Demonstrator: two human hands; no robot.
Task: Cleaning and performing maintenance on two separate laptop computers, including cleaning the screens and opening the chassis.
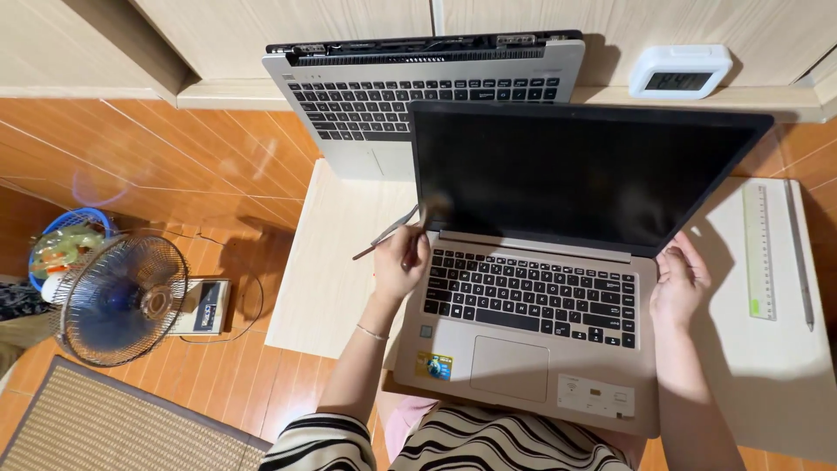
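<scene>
The open laptop (pixel 532 288) lies on the low table (pixel 323 279), its dark screen upright. Behind it leans a screenless laptop base (pixel 410 87). The right hand (pixel 678 283) grips the laptop's right edge. The left hand (pixel 399 262), at its left hinge corner, pinches thin metal tweezers (pixel 388 232).

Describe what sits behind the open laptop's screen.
Behind the open laptop a second laptop base without a screen leans against the wooden cabinet, keyboard showing. Its lower right part is hidden by the dark screen. A white clock stands nearby.
</scene>
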